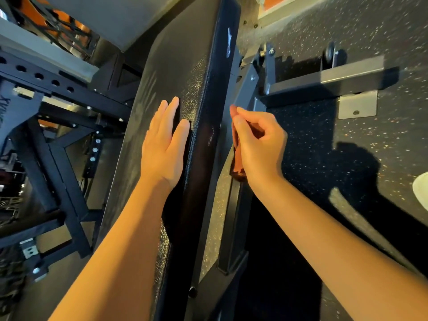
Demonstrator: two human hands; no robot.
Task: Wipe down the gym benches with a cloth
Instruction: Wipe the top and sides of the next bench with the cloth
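reddish thing (237, 164) mostly hidden under right hand (258, 144), possibly cloth, white object (422, 188) cut off at right edge

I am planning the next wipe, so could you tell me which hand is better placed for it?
Probably the left hand: it lies flat on the bench pad over a dark cloth. The right hand holds a reddish object off the pad's side.

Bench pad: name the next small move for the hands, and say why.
Probably slide the left hand, flat on what looks like a dark cloth, up the bench pad: faint smears show just beyond its fingertips. The right hand grips a reddish-brown thing by the pad's side, which I cannot identify, and could stay there.
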